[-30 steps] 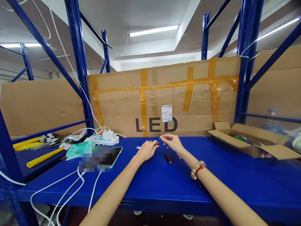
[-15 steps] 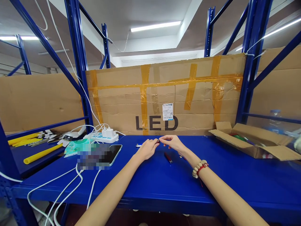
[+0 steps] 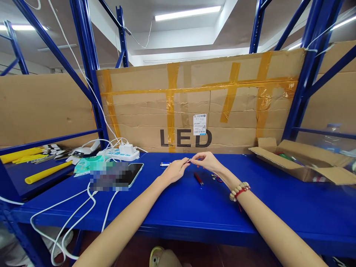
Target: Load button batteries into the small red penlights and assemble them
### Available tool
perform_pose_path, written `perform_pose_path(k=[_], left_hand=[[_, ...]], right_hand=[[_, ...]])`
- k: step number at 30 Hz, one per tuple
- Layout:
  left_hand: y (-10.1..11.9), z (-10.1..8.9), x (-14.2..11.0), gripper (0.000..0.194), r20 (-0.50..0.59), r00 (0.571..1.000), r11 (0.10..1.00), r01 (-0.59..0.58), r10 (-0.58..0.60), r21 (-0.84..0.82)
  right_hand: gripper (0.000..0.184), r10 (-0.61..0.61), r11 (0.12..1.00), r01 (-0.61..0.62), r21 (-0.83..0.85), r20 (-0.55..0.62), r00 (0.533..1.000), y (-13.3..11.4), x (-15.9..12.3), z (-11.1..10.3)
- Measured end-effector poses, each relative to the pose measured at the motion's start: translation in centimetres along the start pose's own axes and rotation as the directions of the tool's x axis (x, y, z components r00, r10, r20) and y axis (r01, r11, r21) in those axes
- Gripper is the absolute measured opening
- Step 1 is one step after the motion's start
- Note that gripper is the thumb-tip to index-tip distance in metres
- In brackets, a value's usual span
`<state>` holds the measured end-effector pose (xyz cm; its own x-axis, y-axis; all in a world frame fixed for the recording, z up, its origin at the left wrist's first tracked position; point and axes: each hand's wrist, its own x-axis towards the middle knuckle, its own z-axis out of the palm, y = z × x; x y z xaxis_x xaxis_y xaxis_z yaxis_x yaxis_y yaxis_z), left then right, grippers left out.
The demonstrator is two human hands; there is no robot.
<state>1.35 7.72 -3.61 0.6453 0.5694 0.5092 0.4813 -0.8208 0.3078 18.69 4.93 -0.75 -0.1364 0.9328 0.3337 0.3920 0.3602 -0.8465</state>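
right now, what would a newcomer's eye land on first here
Probably the big cardboard sheet printed LED, standing across the back of the blue tabletop. Next, the left hand and right hand meeting over a tiny dark item at the centre, and the long yellow tube off to the left.

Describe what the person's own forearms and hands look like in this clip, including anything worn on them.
Both forearms are bare, with no sleeves in view. The left hand has no glove, and no band shows at its wrist. The right hand is also ungloved; its wrist carries a bracelet of chunky pale beads and a thin red cord.
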Motion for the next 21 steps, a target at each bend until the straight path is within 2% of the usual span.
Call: perform_pose_path(k=[4, 7, 11, 16, 19, 21], left_hand=[[0.3, -0.1, -0.1, 0.025, -0.03, 0.999, 0.997, 0.024, -0.022, 0.067], [0.6, -0.3, 0.0, 0.025, -0.086, 0.996, 0.995, 0.021, -0.012, 0.101], [0.3, -0.2, 0.2, 0.025, -0.135, 0.99, 0.999, -0.041, 0.044, 0.028], [0.0, -0.1, 0.4, 0.029, -0.142, 0.987, 0.997, -0.072, 0.071, -0.003], [0.5, -0.3, 0.4, 0.027, -0.136, 0.989, 0.996, -0.069, 0.062, -0.05], [0.7, -0.5, 0.4, 0.022, -0.124, 0.99, 0.994, -0.072, 0.061, -0.088]], right_hand=[[0.038, 0.011, 1.0, -0.011, 0.016, 0.006, 1.0, 0.0, -0.2, 0.0], [0.038, 0.075, 0.994, -0.074, 0.077, -0.007, 0.997, -0.2, -0.4, 0.3], [0.031, 0.218, 0.943, -0.222, 0.248, 0.045, 0.975, -0.6, -0.7, 0.6], [0.027, 0.286, 0.855, -0.332, 0.398, 0.171, 0.943, -0.1, -0.6, 0.5], [0.03, 0.284, 0.839, -0.35, 0.418, 0.213, 0.935, 0.3, -0.4, 0.4], [0.03, 0.262, 0.863, -0.318, 0.392, 0.192, 0.946, 0.4, -0.3, 0.4]])
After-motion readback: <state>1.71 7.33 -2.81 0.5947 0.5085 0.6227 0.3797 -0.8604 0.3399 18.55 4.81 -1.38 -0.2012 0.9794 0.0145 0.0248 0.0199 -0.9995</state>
